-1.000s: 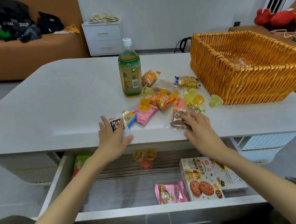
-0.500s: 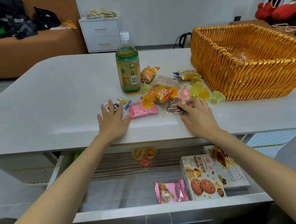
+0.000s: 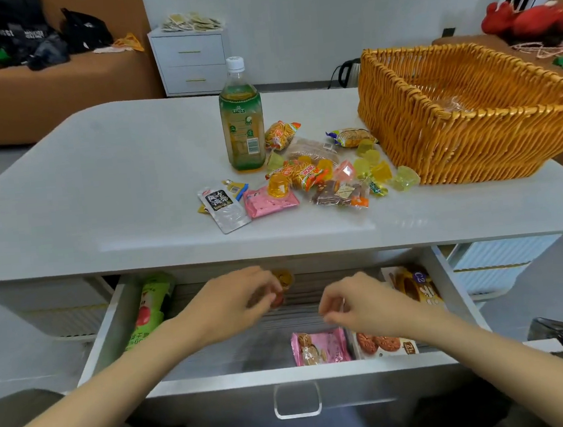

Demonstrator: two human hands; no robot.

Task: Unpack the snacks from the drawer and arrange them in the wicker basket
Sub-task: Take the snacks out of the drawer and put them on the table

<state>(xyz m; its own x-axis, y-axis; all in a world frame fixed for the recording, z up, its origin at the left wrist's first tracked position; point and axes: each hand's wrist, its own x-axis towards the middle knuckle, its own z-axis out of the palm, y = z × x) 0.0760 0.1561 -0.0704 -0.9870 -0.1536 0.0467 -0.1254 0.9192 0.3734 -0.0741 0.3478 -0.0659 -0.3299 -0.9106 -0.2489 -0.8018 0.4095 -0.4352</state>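
The drawer under the table stands pulled open. My left hand is inside it, fingers curled round a red jelly cup, with an orange jelly cup just behind. My right hand is also in the drawer, fingers curled at the far left corner of a cookie box, hiding most of it. A pink snack packet, a second box and a green pack lie in the drawer. The wicker basket stands on the table at the back right.
Loose snacks lie on the table left of the basket: a white sachet, a pink packet, orange wrappers and several jelly cups. A green tea bottle stands upright behind them. A sofa and a small cabinet are beyond the table.
Both hands left the snacks on the tabletop and dropped into the drawer. The white sachet and the brown packet now lie released on the table.
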